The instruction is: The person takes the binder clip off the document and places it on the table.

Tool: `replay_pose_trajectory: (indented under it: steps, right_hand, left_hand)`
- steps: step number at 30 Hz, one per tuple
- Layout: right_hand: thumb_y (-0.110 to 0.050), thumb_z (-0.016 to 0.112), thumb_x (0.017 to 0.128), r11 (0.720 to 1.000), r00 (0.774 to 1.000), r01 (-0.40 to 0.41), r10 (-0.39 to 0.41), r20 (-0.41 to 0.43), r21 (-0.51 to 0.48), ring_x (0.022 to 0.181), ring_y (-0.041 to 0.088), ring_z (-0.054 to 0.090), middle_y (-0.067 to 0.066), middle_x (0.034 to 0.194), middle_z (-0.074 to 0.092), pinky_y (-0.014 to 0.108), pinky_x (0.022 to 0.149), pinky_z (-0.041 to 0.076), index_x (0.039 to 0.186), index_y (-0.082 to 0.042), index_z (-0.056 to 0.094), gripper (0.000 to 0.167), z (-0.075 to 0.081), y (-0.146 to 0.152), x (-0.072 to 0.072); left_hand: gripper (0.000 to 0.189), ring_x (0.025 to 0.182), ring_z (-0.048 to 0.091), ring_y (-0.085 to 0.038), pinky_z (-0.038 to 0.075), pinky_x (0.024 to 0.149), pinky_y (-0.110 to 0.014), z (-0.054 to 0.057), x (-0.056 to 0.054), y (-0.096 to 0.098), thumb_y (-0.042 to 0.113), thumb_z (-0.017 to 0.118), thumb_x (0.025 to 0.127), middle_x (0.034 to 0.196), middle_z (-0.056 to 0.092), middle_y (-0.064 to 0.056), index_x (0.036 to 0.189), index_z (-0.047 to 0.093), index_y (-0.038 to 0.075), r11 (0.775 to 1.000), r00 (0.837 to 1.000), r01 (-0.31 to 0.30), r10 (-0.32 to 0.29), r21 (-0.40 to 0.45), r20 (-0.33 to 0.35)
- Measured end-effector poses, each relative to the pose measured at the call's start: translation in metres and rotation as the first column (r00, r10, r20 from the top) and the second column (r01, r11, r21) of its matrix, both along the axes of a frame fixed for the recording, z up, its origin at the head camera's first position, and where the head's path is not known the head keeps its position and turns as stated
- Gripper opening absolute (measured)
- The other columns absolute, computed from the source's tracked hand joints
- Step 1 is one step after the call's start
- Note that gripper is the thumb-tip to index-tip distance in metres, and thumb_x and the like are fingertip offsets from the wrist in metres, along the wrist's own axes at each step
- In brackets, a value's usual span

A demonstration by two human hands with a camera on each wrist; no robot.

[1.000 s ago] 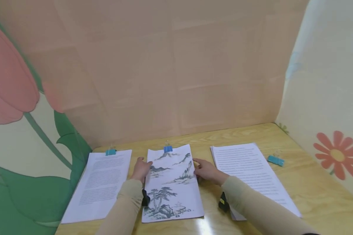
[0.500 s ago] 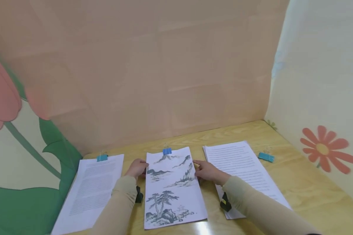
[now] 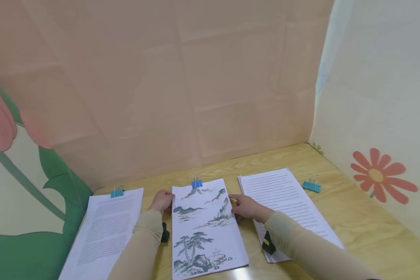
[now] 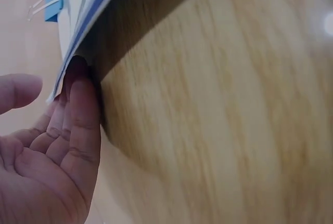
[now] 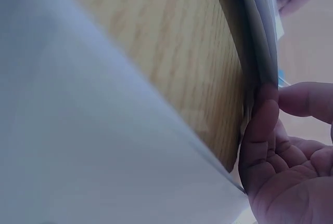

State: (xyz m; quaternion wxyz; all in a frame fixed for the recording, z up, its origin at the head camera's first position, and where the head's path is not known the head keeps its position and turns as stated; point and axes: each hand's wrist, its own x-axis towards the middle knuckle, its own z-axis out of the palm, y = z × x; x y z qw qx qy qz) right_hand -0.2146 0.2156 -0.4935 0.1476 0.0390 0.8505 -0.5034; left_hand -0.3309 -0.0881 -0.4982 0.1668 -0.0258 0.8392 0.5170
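A clipped stack of paper (image 3: pixel 204 227) with a printed ink landscape lies in the middle of the table. A blue binder clip (image 3: pixel 196 183) holds its top edge. My left hand (image 3: pixel 162 201) is at its left edge; in the left wrist view the fingers (image 4: pixel 83 112) reach under the sheets while the thumb stands apart from them. At the right edge my right hand (image 3: pixel 246 206) pinches the stack, thumb above and fingers (image 5: pixel 260 130) beneath. The sheets' edge is raised off the wood in both wrist views.
To the left lies a text stack (image 3: pixel 105 229) with a teal binder clip (image 3: pixel 117 193). An unclipped text stack (image 3: pixel 276 190) lies to the right, partly under my right forearm, with a loose teal binder clip (image 3: pixel 312 186) beyond it. Walls enclose the wooden table (image 3: pixel 350 217).
The view has turned slightly right. My left thumb has left the picture's top face, and that hand now sits at the edge. The middle stack has shifted a little toward the right stack.
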Motion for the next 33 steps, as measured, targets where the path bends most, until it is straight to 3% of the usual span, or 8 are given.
replay_pose_trajectory:
  steps: [6, 14, 22, 26, 33]
  right_hand:
    - [0.007, 0.065, 0.089, 1.000, 1.000, -0.002, 0.002, 0.006, 0.003, 0.068, 0.018, 0.064, 0.008, 0.079, 0.066, 0.034, 0.065, 0.058, 0.152, 0.010, 0.039, 0.068, 0.001, -0.001, 0.001]
    - [0.003, 0.066, 0.090, 0.985, 1.000, -0.009, 0.011, -0.007, 0.175, 0.065, 0.017, 0.058, 0.005, 0.080, 0.065, 0.028, 0.060, 0.048, 0.151, 0.006, 0.045, 0.064, 0.015, -0.001, -0.002]
    - [0.001, 0.068, 0.091, 0.971, 0.999, -0.033, 0.026, 0.032, 0.239, 0.070, 0.019, 0.059, 0.006, 0.087, 0.065, 0.030, 0.062, 0.050, 0.150, 0.005, 0.047, 0.063, 0.015, 0.004, -0.004]
    - [0.002, 0.068, 0.090, 0.961, 1.000, -0.030, 0.028, 0.012, 0.274, 0.068, 0.018, 0.060, 0.005, 0.086, 0.065, 0.030, 0.061, 0.050, 0.148, 0.005, 0.050, 0.061, 0.016, 0.008, -0.005]
    - [0.003, 0.066, 0.089, 0.965, 1.000, -0.020, 0.016, 0.019, 0.263, 0.064, 0.018, 0.060, 0.004, 0.082, 0.065, 0.028, 0.058, 0.049, 0.147, 0.007, 0.050, 0.060, 0.016, 0.014, -0.001]
  left_hand:
    - [0.034, 0.069, 0.062, -0.022, 0.058, 0.061, -0.033, -0.002, -0.003, 0.000, 0.004, 0.053, 0.101, 0.108, 0.062, -0.027, 0.125, 0.053, -0.019, 1.000, 1.000, -0.015, 0.015, 0.014, -0.012]
    - [0.025, 0.064, 0.059, -0.018, 0.055, 0.058, -0.030, -0.002, -0.006, 0.003, 0.004, 0.054, 0.101, 0.088, 0.060, -0.015, 0.118, 0.057, -0.015, 0.999, 1.000, -0.017, 0.017, 0.031, 0.007]
    - [0.024, 0.064, 0.057, -0.017, 0.051, 0.054, -0.026, -0.006, -0.008, 0.009, 0.006, 0.053, 0.100, 0.091, 0.061, -0.016, 0.112, 0.060, -0.013, 1.000, 1.000, 0.018, -0.018, 0.016, -0.015]
    - [0.019, 0.063, 0.055, -0.016, 0.051, 0.053, -0.026, -0.005, -0.009, 0.014, 0.006, 0.053, 0.099, 0.088, 0.059, -0.014, 0.102, 0.061, -0.011, 0.999, 0.998, 0.039, -0.039, 0.000, -0.039]
    - [0.012, 0.066, 0.057, -0.018, 0.049, 0.055, -0.027, -0.007, -0.007, 0.022, 0.003, 0.055, 0.097, 0.087, 0.060, -0.013, 0.092, 0.061, -0.007, 0.999, 0.997, 0.045, -0.045, -0.012, -0.058]
